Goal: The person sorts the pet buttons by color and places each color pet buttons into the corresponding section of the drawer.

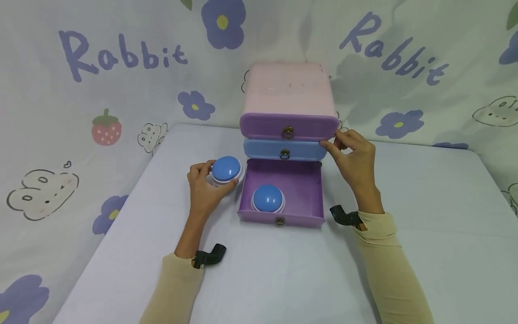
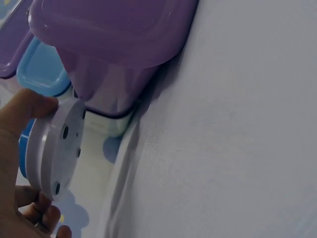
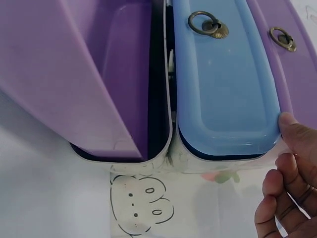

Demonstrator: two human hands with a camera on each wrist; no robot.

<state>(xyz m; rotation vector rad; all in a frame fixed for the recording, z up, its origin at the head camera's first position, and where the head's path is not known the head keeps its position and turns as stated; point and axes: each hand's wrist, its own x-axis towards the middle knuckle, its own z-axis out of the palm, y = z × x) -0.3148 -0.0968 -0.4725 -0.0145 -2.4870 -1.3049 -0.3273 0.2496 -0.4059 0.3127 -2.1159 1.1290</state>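
Note:
On the left, my left hand (image 1: 205, 190) grips a round push button (image 1: 225, 168) with a blue dome and white base. It is tilted beside the drawer cabinet (image 1: 289, 87), its underside with dark holes facing the left wrist camera. A second blue push button (image 1: 268, 199) sits at the front left inside the pulled-out bottom purple drawer (image 1: 305, 198). My right hand (image 1: 356, 157) holds the cabinet's right edge, thumb on the corner of the shut blue middle drawer (image 3: 225, 74) and the other fingers bent by the side.
The top purple drawer (image 1: 307, 127) is closed and has a brass ring pull, as do the other drawers. A white cloth covers the table (image 1: 263, 279). Behind the cabinet hangs a printed backdrop (image 1: 145, 99) with flowers and lettering.

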